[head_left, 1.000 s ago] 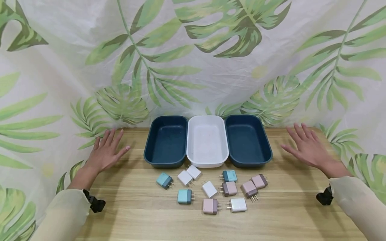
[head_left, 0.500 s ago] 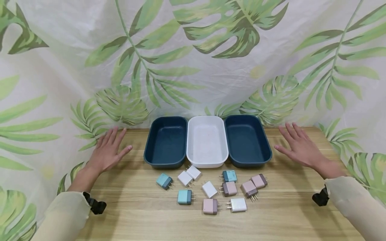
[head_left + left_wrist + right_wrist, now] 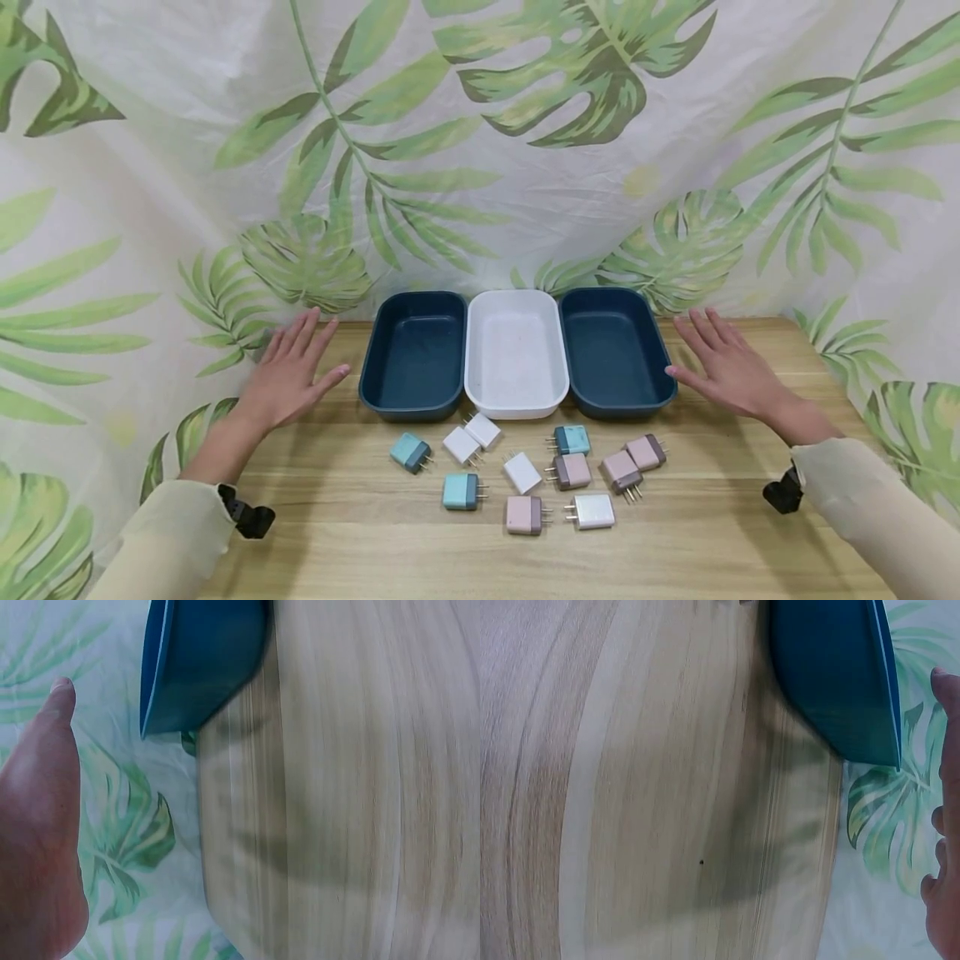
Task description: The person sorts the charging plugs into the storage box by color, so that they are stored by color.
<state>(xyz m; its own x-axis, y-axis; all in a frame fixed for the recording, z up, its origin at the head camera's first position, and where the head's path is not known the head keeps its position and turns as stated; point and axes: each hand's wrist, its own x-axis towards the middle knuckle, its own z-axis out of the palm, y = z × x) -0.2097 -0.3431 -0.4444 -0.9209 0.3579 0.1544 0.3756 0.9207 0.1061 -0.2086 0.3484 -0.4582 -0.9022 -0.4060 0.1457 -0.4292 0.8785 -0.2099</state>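
Note:
My left hand (image 3: 291, 379) hovers above the wooden table, left of a dark blue tray (image 3: 412, 412), with straight, spread fingers and nothing in them. On the other side my right hand (image 3: 726, 371) is likewise spread and holds nothing; in the head view its thumb tip overlaps the edge of the right dark blue tray (image 3: 626, 412). A white tray (image 3: 517, 411) stands between the two blue ones. In front lie several plug chargers: teal ones such as this charger (image 3: 460, 492), white ones like this charger (image 3: 522, 472), and pink ones like this charger (image 3: 523, 515).
The wooden table (image 3: 375, 550) reaches back to a leaf-patterned cloth (image 3: 555, 208). Two pink chargers (image 3: 645, 452) lie touching on the right. A silvery white charger (image 3: 592, 511) lies near the front. In the left wrist view, the blue tray's side (image 3: 210, 667) rises from the table.
Both hands have moved inward toward the trays, the left one rightward and the right one leftward. The trays and chargers stay where they were.

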